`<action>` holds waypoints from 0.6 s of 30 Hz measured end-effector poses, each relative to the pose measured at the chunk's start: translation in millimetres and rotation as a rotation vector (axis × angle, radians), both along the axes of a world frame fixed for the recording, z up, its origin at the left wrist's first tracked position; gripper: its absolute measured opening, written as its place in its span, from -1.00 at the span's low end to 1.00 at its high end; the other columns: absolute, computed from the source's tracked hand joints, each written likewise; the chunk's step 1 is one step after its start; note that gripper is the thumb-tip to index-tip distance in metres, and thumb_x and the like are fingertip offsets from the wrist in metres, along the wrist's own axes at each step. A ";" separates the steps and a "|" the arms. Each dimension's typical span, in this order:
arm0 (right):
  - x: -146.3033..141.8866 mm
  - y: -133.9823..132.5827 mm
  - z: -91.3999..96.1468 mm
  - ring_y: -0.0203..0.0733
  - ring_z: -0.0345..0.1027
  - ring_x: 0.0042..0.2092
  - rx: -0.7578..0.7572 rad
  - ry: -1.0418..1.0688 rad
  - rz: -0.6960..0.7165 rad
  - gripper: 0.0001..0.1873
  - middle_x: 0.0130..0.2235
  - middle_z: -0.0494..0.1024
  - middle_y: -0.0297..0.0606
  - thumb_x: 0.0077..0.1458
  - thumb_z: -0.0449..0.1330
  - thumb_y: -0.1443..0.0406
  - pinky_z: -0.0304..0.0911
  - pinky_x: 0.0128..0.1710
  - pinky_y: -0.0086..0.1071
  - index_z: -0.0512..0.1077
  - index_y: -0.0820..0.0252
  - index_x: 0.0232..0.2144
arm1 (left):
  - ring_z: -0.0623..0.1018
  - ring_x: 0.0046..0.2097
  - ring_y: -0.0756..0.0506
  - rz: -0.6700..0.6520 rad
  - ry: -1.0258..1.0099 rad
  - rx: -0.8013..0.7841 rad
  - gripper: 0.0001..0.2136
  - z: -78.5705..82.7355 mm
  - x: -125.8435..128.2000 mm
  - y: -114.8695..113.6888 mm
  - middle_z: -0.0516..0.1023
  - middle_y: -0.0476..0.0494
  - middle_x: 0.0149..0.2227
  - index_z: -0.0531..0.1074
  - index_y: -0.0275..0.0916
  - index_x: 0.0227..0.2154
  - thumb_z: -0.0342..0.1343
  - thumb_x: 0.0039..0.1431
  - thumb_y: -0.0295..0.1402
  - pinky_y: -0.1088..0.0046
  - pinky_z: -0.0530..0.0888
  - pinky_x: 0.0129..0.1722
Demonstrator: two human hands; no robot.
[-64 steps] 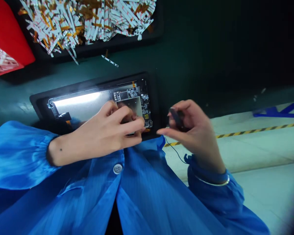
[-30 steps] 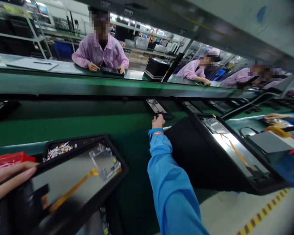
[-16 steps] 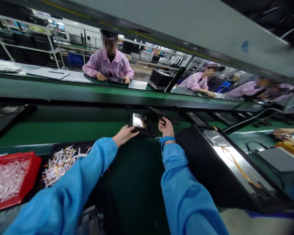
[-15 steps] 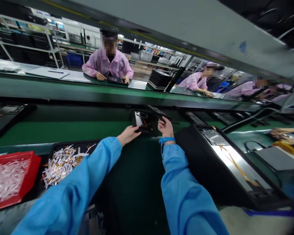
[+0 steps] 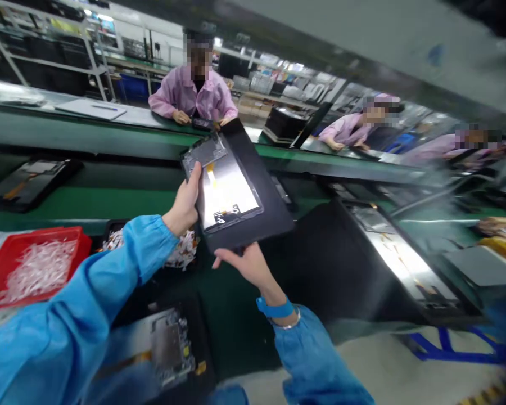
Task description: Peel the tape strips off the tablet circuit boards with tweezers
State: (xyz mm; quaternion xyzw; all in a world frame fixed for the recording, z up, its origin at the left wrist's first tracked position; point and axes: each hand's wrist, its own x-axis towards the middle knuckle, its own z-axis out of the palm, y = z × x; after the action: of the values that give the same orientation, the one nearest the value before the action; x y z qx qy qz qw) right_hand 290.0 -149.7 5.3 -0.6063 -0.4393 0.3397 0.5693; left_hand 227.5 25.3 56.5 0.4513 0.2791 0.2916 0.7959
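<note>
A black flat tray (image 5: 274,216) is held up, tilted, over the green work line. On it lies an opened tablet (image 5: 230,188), its shiny metal back, circuit board and orange flex cable showing. My left hand (image 5: 183,205) is closed on the left edge, thumb on top by the board. At the near edge, my right hand (image 5: 251,267) supports the tray from below; its fingers are mostly hidden under it. Another opened tablet (image 5: 168,349) lies on a black tray below my left arm, partly covered by the sleeve.
To the left stand a red bin (image 5: 84,247) of white strips and a dark tray of small scraps (image 5: 185,250). A stack of black trays (image 5: 320,259) with a tablet on top (image 5: 400,253) is at right. More tablets (image 5: 34,174) line the belt; co-workers in pink (image 5: 198,95) sit opposite.
My hands have come back from the belt, and the black tray with the opened tablet is now lifted between them. The camera view has shifted, revealing more of the lower-left tablet.
</note>
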 end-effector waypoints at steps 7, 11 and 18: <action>-22.0 6.7 -18.2 -0.33 0.29 -0.49 -0.137 -0.301 0.255 -0.75 -0.44 0.55 -0.31 0.17 0.14 0.20 0.17 -0.44 -0.43 0.56 0.20 -0.39 | 0.52 -0.48 -0.03 -0.182 0.537 0.305 -0.45 -17.7 -198.2 7.0 0.59 -0.03 -0.45 0.53 -0.21 -0.31 0.28 -0.11 0.21 0.59 0.38 -0.57; -27.4 41.0 -32.0 -0.31 0.27 -0.46 -0.123 -0.470 0.309 -0.72 -0.46 0.43 -0.32 0.23 0.13 0.18 0.13 -0.39 -0.40 0.53 0.20 -0.41 | 0.52 -0.41 -0.01 -0.477 0.635 0.570 -0.60 -32.8 -239.5 -30.1 0.57 0.03 -0.40 0.55 -0.19 -0.32 0.42 -0.15 -0.03 0.62 0.36 -0.48; -70.7 87.0 -44.4 -0.30 0.24 -0.34 -0.097 -0.688 0.456 -0.90 -0.22 0.45 -0.24 0.08 0.28 0.37 0.08 -0.32 -0.40 0.54 0.18 -0.29 | 0.48 -0.20 -0.14 -0.569 0.592 1.070 -0.71 -85.0 -227.6 -73.8 0.51 -0.16 -0.20 0.51 -0.18 -0.17 0.30 0.11 -0.16 0.39 0.39 -0.18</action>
State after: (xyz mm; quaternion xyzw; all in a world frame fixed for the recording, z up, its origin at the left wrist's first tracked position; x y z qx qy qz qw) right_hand 219.3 -62.7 -39.1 -0.5980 -0.7104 0.2547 0.2701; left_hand 0.0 -48.5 -28.5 0.9001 0.1728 0.0329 0.3985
